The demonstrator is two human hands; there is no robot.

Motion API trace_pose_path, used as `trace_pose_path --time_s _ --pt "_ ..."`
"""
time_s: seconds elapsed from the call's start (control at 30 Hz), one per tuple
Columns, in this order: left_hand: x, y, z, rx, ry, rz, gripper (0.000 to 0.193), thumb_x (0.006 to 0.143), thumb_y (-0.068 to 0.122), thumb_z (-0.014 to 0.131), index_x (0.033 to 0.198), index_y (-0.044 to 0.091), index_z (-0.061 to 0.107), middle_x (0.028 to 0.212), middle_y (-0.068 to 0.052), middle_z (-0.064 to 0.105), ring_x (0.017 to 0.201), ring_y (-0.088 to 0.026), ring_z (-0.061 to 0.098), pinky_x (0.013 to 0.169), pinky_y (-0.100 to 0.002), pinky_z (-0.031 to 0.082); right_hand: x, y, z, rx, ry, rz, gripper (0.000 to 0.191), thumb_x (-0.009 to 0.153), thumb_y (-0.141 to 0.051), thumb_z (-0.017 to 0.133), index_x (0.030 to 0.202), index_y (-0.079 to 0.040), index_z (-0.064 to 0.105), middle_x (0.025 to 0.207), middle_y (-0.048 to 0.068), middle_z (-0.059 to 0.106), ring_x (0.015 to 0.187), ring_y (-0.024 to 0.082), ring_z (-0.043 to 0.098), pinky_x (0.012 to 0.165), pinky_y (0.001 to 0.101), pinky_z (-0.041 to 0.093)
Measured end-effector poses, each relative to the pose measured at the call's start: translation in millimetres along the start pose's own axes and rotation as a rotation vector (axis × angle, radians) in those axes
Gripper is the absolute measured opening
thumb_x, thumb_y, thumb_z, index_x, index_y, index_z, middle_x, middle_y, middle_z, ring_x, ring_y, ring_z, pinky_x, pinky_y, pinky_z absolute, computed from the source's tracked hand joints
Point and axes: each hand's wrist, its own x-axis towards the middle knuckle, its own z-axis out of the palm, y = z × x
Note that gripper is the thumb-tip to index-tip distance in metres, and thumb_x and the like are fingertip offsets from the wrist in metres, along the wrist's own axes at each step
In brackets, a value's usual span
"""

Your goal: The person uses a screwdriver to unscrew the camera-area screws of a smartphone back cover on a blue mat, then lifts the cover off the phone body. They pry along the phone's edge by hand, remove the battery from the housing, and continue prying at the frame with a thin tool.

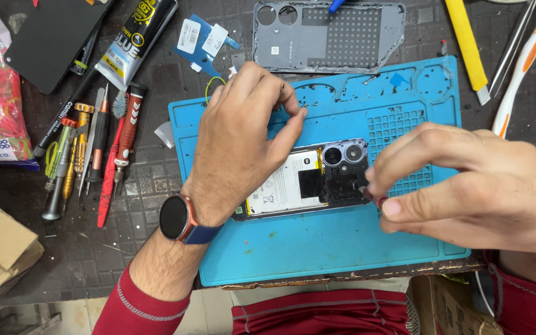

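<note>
— Where was the opened black phone with its white battery (305, 183)?
— On the blue silicone mat (317, 248), under the left hand (240, 139), fingers (290, 127) curled, gripping nothing visible.
— The right hand (473, 186)?
— Fingers (392, 208) pinched a small dark-red tool at the phone's edge; bare mat lay below.

Both hands (243, 142) (466, 186) hover close, fingers pinched.

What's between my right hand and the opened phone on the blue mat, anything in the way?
Nothing visible. The right hand pinches a small dark-red tool right at the camera end of the opened phone, while the left hand rests over the phone's other end.
</note>
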Motion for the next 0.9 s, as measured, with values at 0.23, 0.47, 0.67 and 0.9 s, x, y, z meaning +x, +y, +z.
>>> trace_pose_path --time_s 0.23,0.47,0.67,0.9 --pt "-4 15 -4 -0.003 0.004 0.050 0.020 0.092 0.013 0.081 0.097 0.009 0.061 0.101 -0.006 0.057 0.100 -0.027 0.061 0.088 -0.041 0.047 3 -4 -7 0.020 -0.063 0.030 0.031 0.080 0.007 0.072 0.106 -0.006 0.062 0.103 0.014 0.073 0.094 0.027 0.079 0.079 0.0327 0.067" --pt "-8 28 -3 -0.059 -0.107 0.115 0.020 0.085 0.013 0.080 0.096 0.009 0.063 0.097 -0.005 0.057 0.093 -0.026 0.058 0.082 -0.040 0.045 -4 -2 -6 0.037 -0.104 0.097 0.030 0.082 -0.001 0.080 0.105 -0.010 0.064 0.104 0.014 0.072 0.095 0.024 0.076 0.076 0.0304 0.066" --pt "-10 32 0 -0.087 -0.158 0.146 0.020 0.084 0.015 0.079 0.092 0.011 0.062 0.095 -0.005 0.055 0.091 -0.026 0.057 0.080 -0.040 0.044 -7 0 -8 0.077 -0.081 0.166 0.029 0.086 0.006 0.069 0.109 -0.009 0.058 0.107 0.011 0.077 0.097 0.022 0.077 0.077 0.0279 0.070" --pt "-10 35 -4 -0.060 -0.164 0.189 0.019 0.083 0.015 0.078 0.092 0.011 0.062 0.094 -0.005 0.056 0.090 -0.026 0.057 0.078 -0.040 0.044 -8 3 -9 0.051 -0.102 0.067 0.028 0.085 -0.003 0.080 0.105 -0.013 0.063 0.106 0.012 0.071 0.100 0.023 0.074 0.083 0.0329 0.064"
